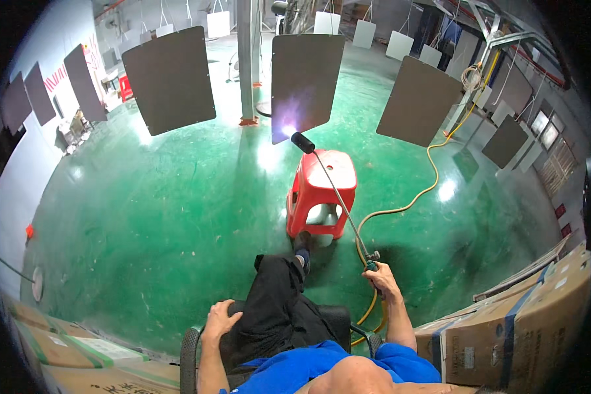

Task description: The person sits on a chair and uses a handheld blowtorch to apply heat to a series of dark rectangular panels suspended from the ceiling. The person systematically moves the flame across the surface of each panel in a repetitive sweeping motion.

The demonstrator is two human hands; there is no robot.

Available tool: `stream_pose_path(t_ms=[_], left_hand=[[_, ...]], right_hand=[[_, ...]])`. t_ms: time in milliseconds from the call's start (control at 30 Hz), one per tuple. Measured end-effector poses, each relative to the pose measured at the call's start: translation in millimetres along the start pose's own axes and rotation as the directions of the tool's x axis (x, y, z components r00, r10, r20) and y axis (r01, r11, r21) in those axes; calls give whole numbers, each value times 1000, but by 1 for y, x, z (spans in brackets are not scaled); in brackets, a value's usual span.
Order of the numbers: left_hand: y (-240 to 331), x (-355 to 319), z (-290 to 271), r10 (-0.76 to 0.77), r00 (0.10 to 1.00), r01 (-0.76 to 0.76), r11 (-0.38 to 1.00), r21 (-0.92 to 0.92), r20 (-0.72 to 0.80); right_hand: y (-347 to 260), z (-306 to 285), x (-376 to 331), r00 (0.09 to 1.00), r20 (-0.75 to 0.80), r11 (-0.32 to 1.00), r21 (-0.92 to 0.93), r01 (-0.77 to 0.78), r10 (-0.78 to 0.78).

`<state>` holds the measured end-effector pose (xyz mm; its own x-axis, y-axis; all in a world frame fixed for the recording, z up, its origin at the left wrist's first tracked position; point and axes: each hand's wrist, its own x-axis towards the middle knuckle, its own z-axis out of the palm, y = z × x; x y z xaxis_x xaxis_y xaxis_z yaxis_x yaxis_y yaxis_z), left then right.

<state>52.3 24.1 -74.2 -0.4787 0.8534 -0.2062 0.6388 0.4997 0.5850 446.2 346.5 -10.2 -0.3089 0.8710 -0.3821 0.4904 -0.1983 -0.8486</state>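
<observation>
My right hand [383, 280] is wrapped round the green handle of a long gas torch [341, 197], below its valve knob. The thin metal tube runs up and away to a black burner head [303, 142]. A violet-white flame [287, 129] comes out of it against the lower left part of a hanging dark grey panel [306, 75]. My left hand [222, 320] lies near my left thigh, beside the chair, fingers loosely spread and holding nothing. A yellow hose [400, 209] leads from near the handle across the floor.
A red plastic stool [335, 169] stands under the torch tube, my foot at its base. More grey panels hang left [169, 82] and right [419, 102]. A metal post [246, 65] rises behind. Cardboard boxes flank me at left [65, 348] and right [535, 315].
</observation>
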Motion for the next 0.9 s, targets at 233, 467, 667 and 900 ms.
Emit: stream_pose_path(t_ms=[233, 467, 667, 900], left_hand=[[-42, 28, 68, -239, 916, 238, 970, -43, -323], [-41, 47, 73, -454, 857, 470, 883, 8, -243], [-37, 51, 63, -492, 854, 507, 860, 54, -169], [-46, 59, 62, -483, 870, 490, 868, 80, -94]], right_hand=[[4, -1, 12, 997, -68, 999, 29, -32, 34], [15, 1, 20, 980, -197, 994, 113, 6, 17], [-1, -14, 1, 929, -369, 977, 193, 92, -15], [-26, -50, 16, 781, -608, 976, 41, 212, -145]])
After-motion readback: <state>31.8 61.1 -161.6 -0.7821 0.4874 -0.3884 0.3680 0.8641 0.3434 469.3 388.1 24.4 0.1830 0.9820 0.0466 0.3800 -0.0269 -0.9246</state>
